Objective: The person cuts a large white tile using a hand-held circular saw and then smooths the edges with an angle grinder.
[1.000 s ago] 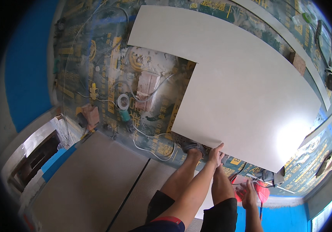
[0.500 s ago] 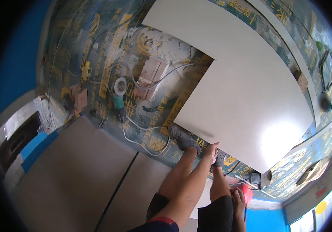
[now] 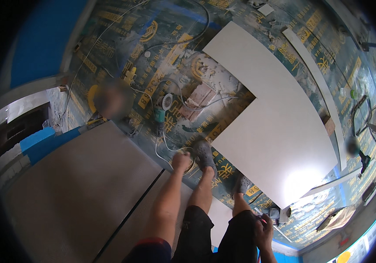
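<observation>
My left hand (image 3: 181, 161) is curled closed beside a white power cable, just left of my left clog (image 3: 203, 154); whether anything is inside it is hidden. My right hand (image 3: 264, 232) rests by my right knee, its fingers bent round a small dark and red thing (image 3: 263, 220) too small to name. In front of my feet lies a large pale tile slab (image 3: 280, 136) with a notch cut from its left side. An angle grinder (image 3: 161, 107) with a green body and pale disc lies on the floor left of that slab.
Red bricks (image 3: 199, 101) and looping cables lie beyond the grinder. Large grey-brown slabs (image 3: 78, 188) with a dark gap between them cover the lower left. A narrow pale strip (image 3: 317, 76) and another power tool (image 3: 363, 160) are at the right. A blurred patch is at the left.
My left hand has left the pale slab's near edge and moved left to beside the cable. The view has shifted, and my right hand stays near my right knee.
</observation>
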A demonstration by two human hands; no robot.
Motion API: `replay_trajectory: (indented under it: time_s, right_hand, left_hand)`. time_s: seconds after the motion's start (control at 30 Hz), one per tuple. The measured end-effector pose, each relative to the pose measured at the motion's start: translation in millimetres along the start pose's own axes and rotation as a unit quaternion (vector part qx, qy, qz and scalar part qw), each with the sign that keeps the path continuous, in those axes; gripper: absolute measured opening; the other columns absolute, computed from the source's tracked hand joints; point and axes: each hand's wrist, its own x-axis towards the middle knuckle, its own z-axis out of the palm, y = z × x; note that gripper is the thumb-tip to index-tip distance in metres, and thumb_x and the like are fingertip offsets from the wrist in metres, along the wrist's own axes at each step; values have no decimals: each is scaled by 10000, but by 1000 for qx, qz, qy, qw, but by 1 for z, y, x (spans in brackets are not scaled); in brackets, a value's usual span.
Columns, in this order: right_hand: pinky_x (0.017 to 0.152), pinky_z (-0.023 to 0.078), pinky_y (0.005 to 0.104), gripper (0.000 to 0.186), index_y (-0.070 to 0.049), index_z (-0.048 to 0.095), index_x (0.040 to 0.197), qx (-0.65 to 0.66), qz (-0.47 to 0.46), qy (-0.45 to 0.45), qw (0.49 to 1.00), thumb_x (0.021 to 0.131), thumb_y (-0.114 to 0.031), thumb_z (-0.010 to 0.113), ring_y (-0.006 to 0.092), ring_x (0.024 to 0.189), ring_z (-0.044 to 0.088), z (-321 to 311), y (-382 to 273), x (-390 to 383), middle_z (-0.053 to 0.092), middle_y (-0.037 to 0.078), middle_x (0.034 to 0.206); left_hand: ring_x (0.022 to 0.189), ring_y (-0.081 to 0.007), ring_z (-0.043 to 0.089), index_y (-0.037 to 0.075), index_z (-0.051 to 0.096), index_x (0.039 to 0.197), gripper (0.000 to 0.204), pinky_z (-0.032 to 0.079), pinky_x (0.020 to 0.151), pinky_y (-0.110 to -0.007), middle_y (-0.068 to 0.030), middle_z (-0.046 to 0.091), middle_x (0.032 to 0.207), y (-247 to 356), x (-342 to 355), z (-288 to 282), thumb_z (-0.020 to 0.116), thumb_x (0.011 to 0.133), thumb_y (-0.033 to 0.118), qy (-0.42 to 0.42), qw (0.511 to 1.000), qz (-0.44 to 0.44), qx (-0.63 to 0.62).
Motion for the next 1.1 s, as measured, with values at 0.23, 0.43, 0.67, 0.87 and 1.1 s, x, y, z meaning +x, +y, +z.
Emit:
replay_trajectory:
  time_s: [0.23,0.43,0.67,0.87,1.1]
  right_hand:
    - [795,494,305,340,52,500,1181,36,60,10,998,896,-129,541,222,931,618,39,-50,11,566,147,1135]
    - [842,466,336,351,41,530,1156,-52,52,7,997,871,-159,574,220,929,595,109,-96,20,610,138,1043]
    - [881,460,310,315,39,538,1149,-39,110,-106,987,893,-143,568,204,966,602,146,-165,44,622,131,1035]
    - [1008,368,342,551,80,431,1280,250,97,-261,927,892,-260,626,227,1186,482,189,-188,103,522,152,1238]
    - [819,501,298,722,54,393,1309,565,134,-427,693,812,-375,694,197,979,592,241,-161,125,521,172,1218]
  left_hand:
    - [1093,-442,516,3,385,1343,633,452,921,-469,-249,484,1253,-31,150,-80,599,765,149,99,995,11,33]
    - [1038,-389,574,-14,338,1364,798,474,889,-431,-250,541,1189,-50,258,-66,720,702,214,32,997,0,-64]
    - [875,-244,613,16,544,1131,582,484,768,-359,-92,607,973,-61,245,-86,791,637,198,-127,884,67,-445]
    - [770,-237,631,-14,538,1075,542,531,709,-353,-118,603,908,-23,115,-166,731,663,280,-502,675,-17,-540]
    - [774,-253,651,-61,489,1155,651,558,717,-364,-163,602,907,44,-18,-163,688,697,356,-716,435,-116,-534]
